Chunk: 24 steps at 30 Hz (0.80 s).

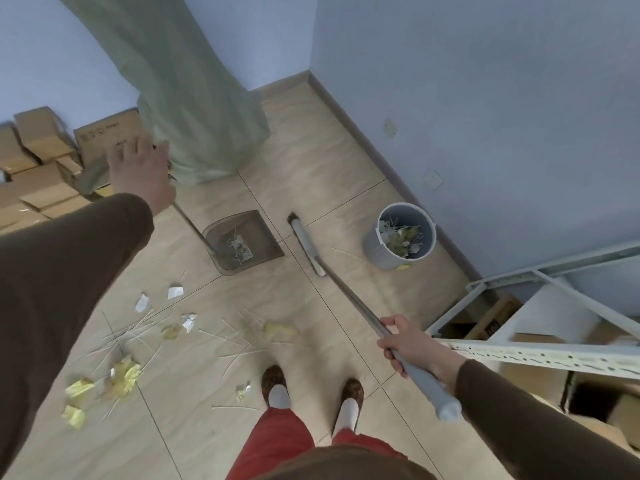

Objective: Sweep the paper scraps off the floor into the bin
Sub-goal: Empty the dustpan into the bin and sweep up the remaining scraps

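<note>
Right hand (pixel 408 344) closed round the broom (pixel 349 296) shaft near its grey grip, head set down on the floor (pixel 332 140) between dustpan (pixel 242 242) and bin (pixel 403 233), bristles turned toward the pan, probably ready to drag the next lot in. Left hand (pixel 142 171) up at the top of the dustpan's long handle; fingers spread and blurred, so cannot tell whether gripping or only steadying it. Pan mouth flat on the tiles, facing the mess, handle tilted back to keep the lip down. One broom, one dustpan, one bin.

Bin near the right wall, already part full of scraps and thin sticks. A few bits in the pan too. Most scraps (pixel 121 372) loose on the floor to the left and in front of the feet: about four white crumples, some five or six yellow ones, one small one just left of the left foot, plus many thin sticks, too tangled to count. One yellow bit against the bin's base. Task seemingly well short of done.
</note>
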{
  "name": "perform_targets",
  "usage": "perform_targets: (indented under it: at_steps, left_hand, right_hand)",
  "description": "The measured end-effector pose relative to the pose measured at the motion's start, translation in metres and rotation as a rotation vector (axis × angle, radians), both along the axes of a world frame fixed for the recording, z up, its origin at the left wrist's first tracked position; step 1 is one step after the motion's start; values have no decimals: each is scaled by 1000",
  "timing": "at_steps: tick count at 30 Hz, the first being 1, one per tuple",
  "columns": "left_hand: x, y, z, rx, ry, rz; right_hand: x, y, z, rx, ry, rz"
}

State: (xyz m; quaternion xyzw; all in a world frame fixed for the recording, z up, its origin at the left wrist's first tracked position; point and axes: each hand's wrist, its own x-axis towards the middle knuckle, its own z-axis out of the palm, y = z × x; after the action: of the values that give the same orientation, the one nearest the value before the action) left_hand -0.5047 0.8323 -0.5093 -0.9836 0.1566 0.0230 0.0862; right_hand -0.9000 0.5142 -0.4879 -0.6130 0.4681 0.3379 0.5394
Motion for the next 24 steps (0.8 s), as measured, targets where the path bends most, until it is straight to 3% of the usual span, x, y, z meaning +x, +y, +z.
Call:
perform_targets:
  at_steps: [5,10,12,14,18,24]
  left_hand:
    - [-60,-40,-24,29,189,-104]
    - [-125,-89,-48,-5,323,-117]
    - [-144,-114,-54,-29,346,-122]
    - [-157,-136,-59,-68,374,-123]
    - [-176,-176,-65,-97,420,-169]
    - [-208,-206,-72,-101,475,-167]
  right_hand:
    - [-1,-27,1,49,-1,-109]
    - [-20,-86,42,514,69,-712]
    - [-36,-110,56,547,10,-942]
    - [-52,-126,60,531,7,-1029]
    - [-74,-150,39,379,56,-933]
    - [-83,-193,-33,-193,-27,-444]
